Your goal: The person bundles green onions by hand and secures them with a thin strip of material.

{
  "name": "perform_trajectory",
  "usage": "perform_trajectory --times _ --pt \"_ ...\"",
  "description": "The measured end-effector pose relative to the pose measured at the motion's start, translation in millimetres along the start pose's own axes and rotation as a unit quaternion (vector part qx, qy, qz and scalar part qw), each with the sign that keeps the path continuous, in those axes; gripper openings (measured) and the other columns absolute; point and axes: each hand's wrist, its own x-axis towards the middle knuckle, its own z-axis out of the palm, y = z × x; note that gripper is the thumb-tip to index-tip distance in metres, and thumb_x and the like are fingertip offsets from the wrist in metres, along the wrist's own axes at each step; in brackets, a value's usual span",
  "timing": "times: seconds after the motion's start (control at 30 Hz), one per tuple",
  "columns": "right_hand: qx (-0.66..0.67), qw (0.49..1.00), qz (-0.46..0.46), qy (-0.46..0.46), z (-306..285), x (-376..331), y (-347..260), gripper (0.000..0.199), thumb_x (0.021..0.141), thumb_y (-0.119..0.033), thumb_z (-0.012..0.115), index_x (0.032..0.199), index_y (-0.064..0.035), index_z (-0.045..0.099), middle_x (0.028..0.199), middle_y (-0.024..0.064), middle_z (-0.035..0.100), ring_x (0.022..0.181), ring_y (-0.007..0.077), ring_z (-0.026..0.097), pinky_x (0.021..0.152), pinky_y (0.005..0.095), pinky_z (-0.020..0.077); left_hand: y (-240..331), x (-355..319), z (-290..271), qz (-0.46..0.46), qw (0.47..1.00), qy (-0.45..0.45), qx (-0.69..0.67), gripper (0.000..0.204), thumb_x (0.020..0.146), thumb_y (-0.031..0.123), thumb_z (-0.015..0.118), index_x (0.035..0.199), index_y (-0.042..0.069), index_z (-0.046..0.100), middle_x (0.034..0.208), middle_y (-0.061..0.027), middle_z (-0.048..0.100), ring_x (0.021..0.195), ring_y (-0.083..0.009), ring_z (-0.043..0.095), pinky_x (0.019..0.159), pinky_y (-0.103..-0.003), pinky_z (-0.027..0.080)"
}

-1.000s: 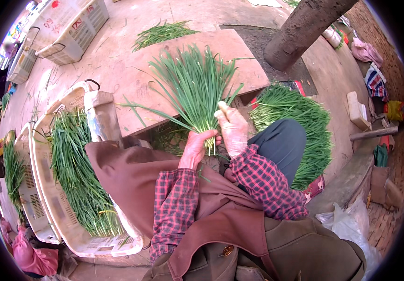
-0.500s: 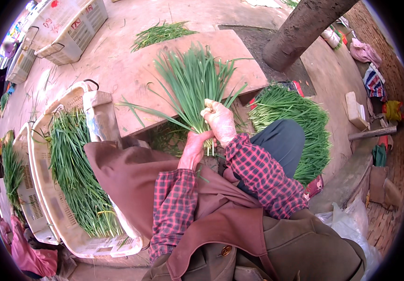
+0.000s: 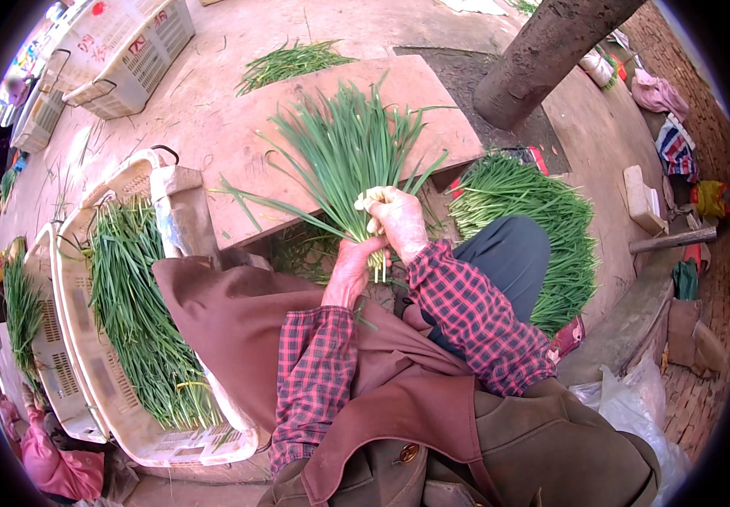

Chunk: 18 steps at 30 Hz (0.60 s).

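A fanned bunch of green chives (image 3: 349,156) is upright before me, leaves spread over a low board and pale stem ends pointing down toward my lap. My left hand (image 3: 349,269) is closed round the bunch near its stem ends. Just above it, my right hand (image 3: 399,221) lies over the front of the leaves with its fingers curled in a pinch. Whatever those fingers hold is too small or hidden to tell. A few leaves stick out sideways from the bunch to the left.
The low board (image 3: 437,106) lies under the leaf tips, with loose chives (image 3: 293,63) behind it. A white plastic crate (image 3: 200,449) of chives stands at left, a large chive pile (image 3: 542,228) at right. A wooden post (image 3: 542,63) rises behind; more crates (image 3: 132,68) stand far left.
My right hand has shifted slightly left and down across the bunch, and its fingers have turned. My left hand keeps its hold in the same place.
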Motion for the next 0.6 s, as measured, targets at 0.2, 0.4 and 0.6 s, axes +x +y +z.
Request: perform_trajectory --times 0.2,0.4,0.6 --pt "0.055 0.998 -0.017 -0.027 8 13 -22 0.031 0.088 -0.007 0.064 0.117 0.0052 0.063 0.085 0.0045 0.070 0.053 0.0054 0.053 0.050 0.0205 0.0424 4 -5 2 -0.001 1.000 0.013 0.015 0.028 0.080 -0.001 0.069 0.106 0.002 0.059 0.085 -0.0061 0.066 0.063 -0.0159 0.064 0.050 -0.029 0.053" --pt "0.080 0.994 -0.040 -0.059 2 45 -24 0.028 0.092 -0.005 0.059 0.118 0.0042 0.062 0.086 0.0052 0.072 0.056 0.0062 0.058 0.051 0.0196 0.0432 5 -6 4 -0.010 1.000 0.012 0.022 0.032 0.078 0.000 0.071 0.106 0.000 0.057 0.084 -0.0082 0.066 0.061 -0.0163 0.063 0.051 -0.029 0.054" --pt "0.091 0.995 -0.022 -0.035 5 44 -21 0.023 0.090 -0.004 0.061 0.113 0.0013 0.066 0.086 0.0045 0.072 0.056 0.0058 0.058 0.051 0.0196 0.0437 6 -7 5 -0.004 1.000 0.005 0.009 0.031 0.079 -0.001 0.071 0.107 0.001 0.057 0.085 -0.0070 0.066 0.062 -0.0160 0.063 0.050 -0.028 0.053"
